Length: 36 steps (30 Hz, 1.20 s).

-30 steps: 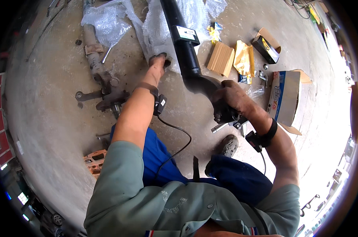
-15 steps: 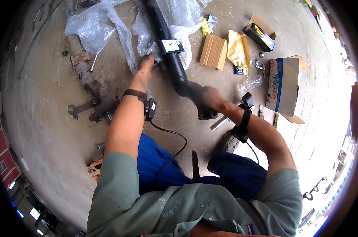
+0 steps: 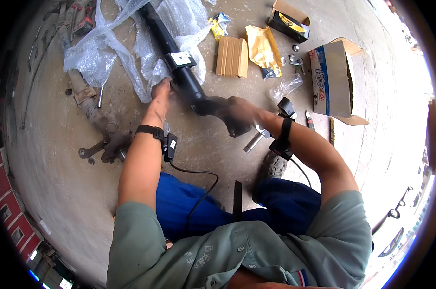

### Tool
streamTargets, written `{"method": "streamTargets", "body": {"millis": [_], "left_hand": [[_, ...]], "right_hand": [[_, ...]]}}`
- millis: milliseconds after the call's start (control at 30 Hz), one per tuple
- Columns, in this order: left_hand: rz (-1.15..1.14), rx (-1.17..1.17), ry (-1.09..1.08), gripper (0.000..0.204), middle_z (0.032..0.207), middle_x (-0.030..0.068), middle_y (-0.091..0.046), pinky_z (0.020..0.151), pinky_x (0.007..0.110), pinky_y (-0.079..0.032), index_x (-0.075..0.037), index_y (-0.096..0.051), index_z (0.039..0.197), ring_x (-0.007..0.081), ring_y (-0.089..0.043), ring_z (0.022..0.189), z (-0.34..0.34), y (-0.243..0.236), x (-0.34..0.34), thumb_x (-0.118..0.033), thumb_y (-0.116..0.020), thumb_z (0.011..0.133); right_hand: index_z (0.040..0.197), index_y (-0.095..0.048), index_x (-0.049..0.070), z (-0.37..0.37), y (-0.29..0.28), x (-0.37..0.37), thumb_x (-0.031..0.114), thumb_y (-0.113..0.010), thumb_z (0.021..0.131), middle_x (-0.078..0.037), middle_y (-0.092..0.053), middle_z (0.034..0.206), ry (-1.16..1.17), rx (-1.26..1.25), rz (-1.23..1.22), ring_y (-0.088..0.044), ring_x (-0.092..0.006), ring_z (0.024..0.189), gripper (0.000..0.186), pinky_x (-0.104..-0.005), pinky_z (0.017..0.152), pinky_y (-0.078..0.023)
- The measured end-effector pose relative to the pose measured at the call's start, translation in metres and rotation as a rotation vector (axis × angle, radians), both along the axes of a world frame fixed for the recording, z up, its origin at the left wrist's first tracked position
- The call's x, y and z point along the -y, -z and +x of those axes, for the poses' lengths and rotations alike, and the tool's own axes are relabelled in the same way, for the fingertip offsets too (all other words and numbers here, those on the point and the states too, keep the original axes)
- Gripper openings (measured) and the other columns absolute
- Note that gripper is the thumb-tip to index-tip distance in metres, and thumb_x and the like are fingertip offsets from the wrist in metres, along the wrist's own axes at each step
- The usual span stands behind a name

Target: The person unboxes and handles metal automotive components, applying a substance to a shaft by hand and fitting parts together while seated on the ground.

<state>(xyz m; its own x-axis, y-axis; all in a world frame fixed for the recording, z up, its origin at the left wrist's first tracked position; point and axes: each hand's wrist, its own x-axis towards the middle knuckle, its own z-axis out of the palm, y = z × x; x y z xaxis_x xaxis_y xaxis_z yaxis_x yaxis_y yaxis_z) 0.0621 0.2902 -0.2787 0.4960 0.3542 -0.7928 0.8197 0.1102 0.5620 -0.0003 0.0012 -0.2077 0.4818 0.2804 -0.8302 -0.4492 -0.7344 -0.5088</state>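
A long black axle beam [image 3: 160,36] runs slantwise from the far left toward me, with a labelled clamp pad around it and a curved, forked near end. My left hand [image 3: 161,90] is closed against its left side just below the pad, the fingers partly hidden under it. Over the curved near end, my right hand [image 3: 242,111] is wrapped and somewhat blurred. Bubble wrap [image 3: 184,24] lies under and around the far part of the beam. Near my right wrist, a silver pin [image 3: 254,143] lies on the floor.
A worn, dirty axle [image 3: 88,98] with a knuckle lies at left. To the right are a brown carton piece [image 3: 232,57], a yellow packet [image 3: 264,45], a small black box [image 3: 288,26], a larger open cardboard box [image 3: 331,82] and a utility knife [image 3: 309,120]. Cables hang from my wrist straps.
My view has turned a little, so the whole scene sits farther left. Both hands stay at the axle beam, which keeps about the same place beside the silver pin.
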Motion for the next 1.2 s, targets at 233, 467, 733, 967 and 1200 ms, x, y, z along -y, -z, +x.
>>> {"method": "streamTargets", "body": {"millis": [233,467,733,967,1200], "left_hand": [[-0.207,-0.057,0.141,0.063,0.114,0.0142,-0.055,0.082,0.049,-0.053,-0.013,-0.050,0.133,0.0309,-0.058,0.100,-0.029,-0.034,0.041,-0.052,-0.067,0.087],[-0.278,-0.201,0.255,0.074,0.103,0.0169,-0.059,0.078,0.048,-0.051,-0.011,-0.056,0.123,0.0313,-0.059,0.083,-0.051,-0.040,0.057,-0.069,-0.070,0.078],[-0.449,-0.226,0.295,0.091,0.126,0.0228,-0.053,0.103,0.056,-0.039,-0.006,-0.048,0.137,0.0422,-0.052,0.118,-0.073,-0.040,0.068,-0.075,-0.062,0.080],[-0.490,-0.291,0.297,0.102,0.133,0.0226,-0.048,0.107,0.053,-0.036,-0.006,-0.045,0.142,0.0396,-0.044,0.127,-0.084,-0.036,0.083,-0.084,-0.055,0.076],[-0.463,-0.284,0.217,0.099,0.139,0.0233,-0.044,0.110,0.057,-0.033,-0.008,-0.043,0.144,0.0404,-0.039,0.133,-0.090,-0.038,0.094,-0.083,-0.052,0.080]], "right_hand": [[0.111,-0.069,-0.004,0.000,-0.012,0.000,0.054,-0.072,0.079,-0.018,-0.070,0.103,-0.033,0.030,0.024,-0.069,-0.0279,0.094,0.066,-0.0369,0.083,-0.053],[0.109,-0.071,-0.003,0.001,-0.018,0.000,0.055,-0.073,0.079,-0.018,-0.071,0.105,-0.030,0.058,0.033,-0.069,-0.0304,0.098,0.065,-0.0382,0.086,-0.053],[0.110,-0.072,-0.001,-0.002,-0.031,0.026,0.055,-0.070,0.079,-0.021,-0.070,0.113,-0.032,0.241,0.028,-0.067,-0.0337,0.109,0.064,-0.0395,0.093,-0.052],[0.115,-0.064,-0.005,0.033,-0.070,0.095,0.043,-0.067,0.082,-0.024,-0.068,0.112,0.085,0.633,-0.049,-0.065,-0.0370,0.110,0.059,-0.0416,0.094,-0.052],[0.130,-0.053,-0.006,0.007,-0.085,0.277,0.021,-0.064,0.083,-0.024,-0.052,0.138,0.194,1.081,-0.842,-0.044,-0.0373,0.134,0.056,-0.0482,0.109,-0.039]]}}
